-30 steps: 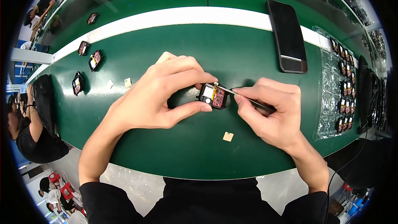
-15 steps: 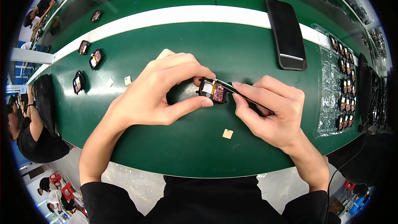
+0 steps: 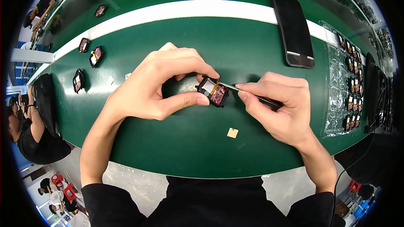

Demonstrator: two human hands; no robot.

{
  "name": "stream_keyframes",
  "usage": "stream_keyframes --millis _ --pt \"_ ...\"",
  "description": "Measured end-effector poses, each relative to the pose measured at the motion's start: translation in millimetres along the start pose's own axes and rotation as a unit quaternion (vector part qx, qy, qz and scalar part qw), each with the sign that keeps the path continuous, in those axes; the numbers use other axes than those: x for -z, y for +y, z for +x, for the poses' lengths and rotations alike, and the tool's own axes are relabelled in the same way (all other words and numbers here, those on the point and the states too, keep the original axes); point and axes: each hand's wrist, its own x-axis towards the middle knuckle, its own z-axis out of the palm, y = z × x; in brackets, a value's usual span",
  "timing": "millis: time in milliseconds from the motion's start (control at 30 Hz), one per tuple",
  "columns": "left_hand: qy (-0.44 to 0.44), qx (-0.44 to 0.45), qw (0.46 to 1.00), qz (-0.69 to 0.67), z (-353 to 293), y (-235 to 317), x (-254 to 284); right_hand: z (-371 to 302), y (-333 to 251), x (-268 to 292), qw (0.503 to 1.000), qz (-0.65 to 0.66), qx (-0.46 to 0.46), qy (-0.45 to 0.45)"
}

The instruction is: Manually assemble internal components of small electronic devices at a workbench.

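Observation:
Between the thumb and index finger of my left hand [image 3: 162,84] is a small black watch-like casing [image 3: 208,85], open on top, with a red circuit board, a silvery block and a strip of yellow tape inside. My right hand [image 3: 282,103] pinches a pair of dark tweezers [image 3: 256,96] between thumb and fingers. Their tips reach to the casing's upper edge, near the yellow tape; whether they grip anything there is too small to tell. A small cream square of paper [image 3: 232,133] lies on the green table below the casing.
Several similar casings [image 3: 96,56] lie at the far left, with pale paper bits [image 3: 110,80] nearby. A black phone [image 3: 292,31] rests at the back right, across a white strip [image 3: 189,11]. A clear plastic tray [image 3: 334,96] holding several casings stands at the right. Another person [image 3: 38,126] sits at the left.
The casing has turned clockwise slightly in my left hand. The tweezers lie at a flatter angle, their tips still by its upper edge. The whole view has shifted a little.

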Motion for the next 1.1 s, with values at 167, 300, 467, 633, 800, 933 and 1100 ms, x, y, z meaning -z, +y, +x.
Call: stream_keyframes --millis 167,300,467,633,800,933,1100 --pt "0.004 -0.002 1.000 0.000 -0.4 -1.1 -1.3 -0.6 0.7 -2.6 1.000 0.001 0.001 0.000" --pt "-0.001 -0.001 1.000 0.004 1.5 3.0 -1.1 -0.5 0.4 -1.4 1.000 -0.002 0.003 -0.004" --pt "-0.008 -0.029 0.999 0.024 0.3 1.4 -2.0 0.7 -1.6 -2.5 1.000 -0.002 0.003 0.002" --pt "-0.009 -0.022 0.999 0.032 -0.3 3.5 -1.3 -0.5 -0.9 -1.8 1.000 -0.002 0.008 0.003" --pt "-0.012 -0.016 0.999 0.031 1.0 5.2 -1.3 -2.4 -3.5 -2.8 1.000 -0.005 0.000 0.003" --pt "-0.006 -0.020 0.999 0.033 2.0 3.6 -1.4 -2.0 -2.1 -2.1 1.000 -0.013 0.009 0.010" --pt "0.004 -0.003 1.000 0.025 3.2 6.5 -0.3 -0.6 -4.0 10.0 0.999 -0.032 -0.022 -0.005"
